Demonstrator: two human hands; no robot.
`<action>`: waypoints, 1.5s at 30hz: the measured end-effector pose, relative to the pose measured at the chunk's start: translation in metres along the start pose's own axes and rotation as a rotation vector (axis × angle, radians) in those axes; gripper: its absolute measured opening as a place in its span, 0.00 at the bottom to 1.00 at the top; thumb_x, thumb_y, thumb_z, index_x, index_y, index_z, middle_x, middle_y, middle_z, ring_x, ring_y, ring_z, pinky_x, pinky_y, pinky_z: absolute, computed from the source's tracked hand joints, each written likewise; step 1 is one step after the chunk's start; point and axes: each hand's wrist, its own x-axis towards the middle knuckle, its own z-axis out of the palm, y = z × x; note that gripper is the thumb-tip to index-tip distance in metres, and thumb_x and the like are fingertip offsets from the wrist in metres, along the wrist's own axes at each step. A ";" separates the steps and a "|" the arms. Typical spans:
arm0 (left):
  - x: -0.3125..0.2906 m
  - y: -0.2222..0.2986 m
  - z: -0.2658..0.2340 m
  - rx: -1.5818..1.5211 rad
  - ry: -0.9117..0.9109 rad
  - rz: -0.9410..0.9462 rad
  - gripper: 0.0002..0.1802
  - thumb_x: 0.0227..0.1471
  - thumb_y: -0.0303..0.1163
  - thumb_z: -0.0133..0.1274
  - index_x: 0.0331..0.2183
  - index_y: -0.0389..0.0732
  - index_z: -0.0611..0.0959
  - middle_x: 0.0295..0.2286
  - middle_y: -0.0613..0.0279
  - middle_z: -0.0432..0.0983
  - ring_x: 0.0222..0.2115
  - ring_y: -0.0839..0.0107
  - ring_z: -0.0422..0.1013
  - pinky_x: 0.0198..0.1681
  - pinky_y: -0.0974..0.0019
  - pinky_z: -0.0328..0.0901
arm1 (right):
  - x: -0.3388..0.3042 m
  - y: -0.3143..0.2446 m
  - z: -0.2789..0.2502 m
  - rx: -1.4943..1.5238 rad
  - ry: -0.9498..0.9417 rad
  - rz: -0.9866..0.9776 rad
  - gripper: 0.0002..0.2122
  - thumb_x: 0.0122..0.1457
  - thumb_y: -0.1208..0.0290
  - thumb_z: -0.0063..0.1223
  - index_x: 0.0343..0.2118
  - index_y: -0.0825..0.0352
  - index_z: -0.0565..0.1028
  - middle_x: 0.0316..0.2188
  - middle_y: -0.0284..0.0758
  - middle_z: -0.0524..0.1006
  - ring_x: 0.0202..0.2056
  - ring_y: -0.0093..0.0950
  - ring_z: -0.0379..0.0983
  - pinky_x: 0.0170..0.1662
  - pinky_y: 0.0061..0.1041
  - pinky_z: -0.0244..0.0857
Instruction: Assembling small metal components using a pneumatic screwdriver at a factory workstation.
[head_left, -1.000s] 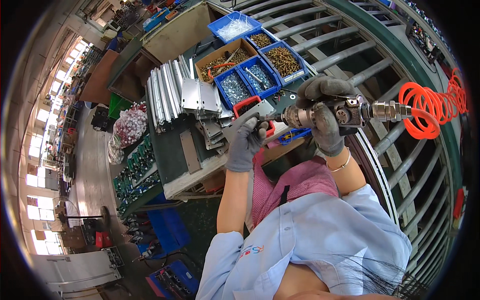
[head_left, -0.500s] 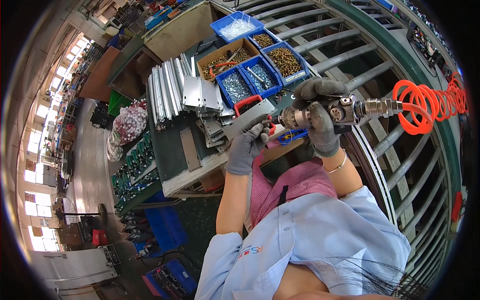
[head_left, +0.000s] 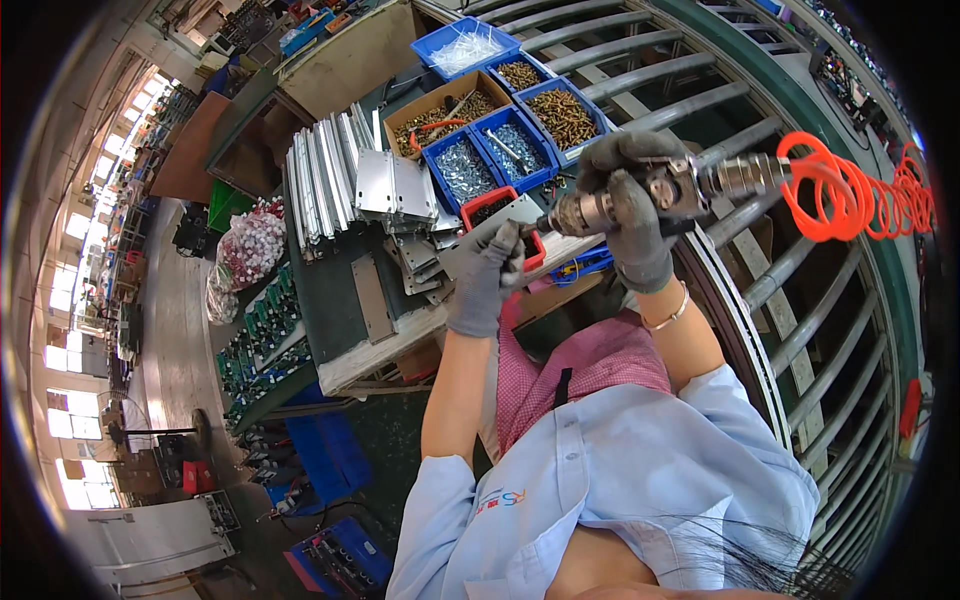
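Note:
My gloved right hand is wrapped round a pneumatic screwdriver. The tool lies almost level, its tip pointing left at my other hand. Closed in a grey glove, my left hand grips a flat metal plate over a red bin of dark small parts. Its fingertips meet close to the screwdriver's tip, and they hide the spot where tip and plate may touch. Whether a screw sits there cannot be made out. A coiled orange air hose runs from the tool's back end.
Blue bins of screws and small metal parts stand beyond my hands, beside a cardboard box. Stacked metal plates and long metal strips lie on the bench to the left. A roller conveyor runs along the right.
The screwdriver and my right hand have shifted slightly left and up, and the tool tilts a little more. My left hand keeps its hold on the plate. The whole view has shifted slightly.

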 end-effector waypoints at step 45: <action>0.014 0.011 -0.039 -0.291 0.052 -0.048 0.14 0.59 0.20 0.44 0.46 0.28 0.75 0.36 0.48 0.78 0.38 0.62 0.77 0.40 0.70 0.76 | 0.026 0.018 0.018 -0.070 -0.297 -0.162 0.18 0.55 0.83 0.49 0.48 0.65 0.63 0.37 0.43 0.73 0.33 0.27 0.71 0.33 0.28 0.71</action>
